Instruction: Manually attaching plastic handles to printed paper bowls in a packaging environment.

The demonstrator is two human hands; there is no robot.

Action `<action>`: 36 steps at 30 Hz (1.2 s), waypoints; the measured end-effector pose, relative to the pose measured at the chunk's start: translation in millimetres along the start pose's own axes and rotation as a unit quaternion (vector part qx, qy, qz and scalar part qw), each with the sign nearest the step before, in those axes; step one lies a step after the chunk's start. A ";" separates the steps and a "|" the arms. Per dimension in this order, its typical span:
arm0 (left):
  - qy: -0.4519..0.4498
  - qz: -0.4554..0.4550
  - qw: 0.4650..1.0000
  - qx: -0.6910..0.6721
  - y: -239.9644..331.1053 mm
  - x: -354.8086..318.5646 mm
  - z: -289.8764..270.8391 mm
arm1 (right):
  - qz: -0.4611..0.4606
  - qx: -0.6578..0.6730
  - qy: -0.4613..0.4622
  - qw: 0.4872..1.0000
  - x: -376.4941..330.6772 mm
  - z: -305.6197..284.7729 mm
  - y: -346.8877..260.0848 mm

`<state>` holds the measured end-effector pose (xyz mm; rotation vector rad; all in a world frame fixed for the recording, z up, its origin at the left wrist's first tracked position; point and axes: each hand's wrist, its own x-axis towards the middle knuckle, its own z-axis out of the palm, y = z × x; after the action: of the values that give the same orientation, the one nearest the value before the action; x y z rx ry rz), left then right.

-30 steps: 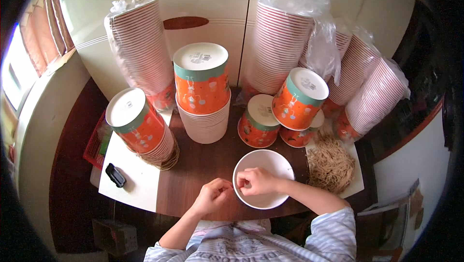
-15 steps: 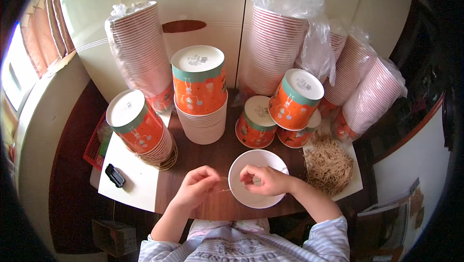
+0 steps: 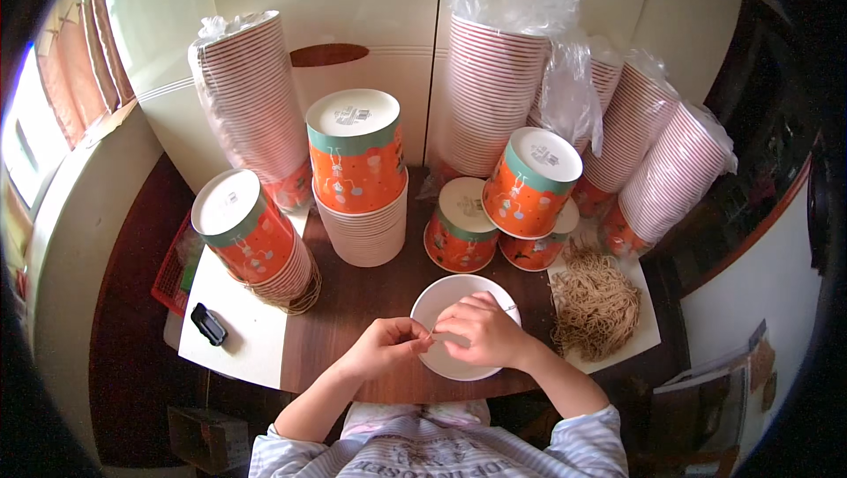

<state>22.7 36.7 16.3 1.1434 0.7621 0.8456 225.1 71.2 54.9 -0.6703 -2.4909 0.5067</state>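
In front of me on the table stands a white paper bucket (image 3: 438, 368) with its open mouth facing up. Over its left rim my left hand (image 3: 390, 346) is closed in a pinch on a thin pale cord (image 3: 434, 335). My right hand (image 3: 481, 330), above the bucket's inside, has its fingers curled in on the same cord. The fingertips of both hands nearly meet and hide most of the cord. A short dark-and-light bit shows at the bucket's right rim; I cannot tell what it is.
A heap of tan cords (image 3: 597, 306) lies at the right. Upside-down orange buckets (image 3: 529, 187) stand beyond my hands, with a taller stack (image 3: 357, 160) left of them. Bagged bucket stacks (image 3: 494, 94) line the back. A black plastic case (image 3: 209, 324) lies at the left.
My left hand has moved right to meet my right hand, and both now pinch close together at the bucket's left side. The view has shifted slightly.
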 end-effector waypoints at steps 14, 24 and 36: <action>0.056 -0.038 0.998 0.004 3.8 -5.5 -7.9 | 0.042 -0.131 0.158 0.978 -17.6 18.8 -33.0; 0.066 -0.019 0.991 0.117 -5.7 -9.0 -13.0 | 0.047 -0.110 0.118 0.986 -13.1 40.5 -47.7; 0.058 0.040 0.984 0.163 18.8 -13.2 -3.5 | 0.104 -0.021 0.128 0.986 1.6 44.6 -32.2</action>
<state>10.0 30.2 34.7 1.4314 0.9821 0.8806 187.6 36.4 34.8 -0.9568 -2.2089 0.4153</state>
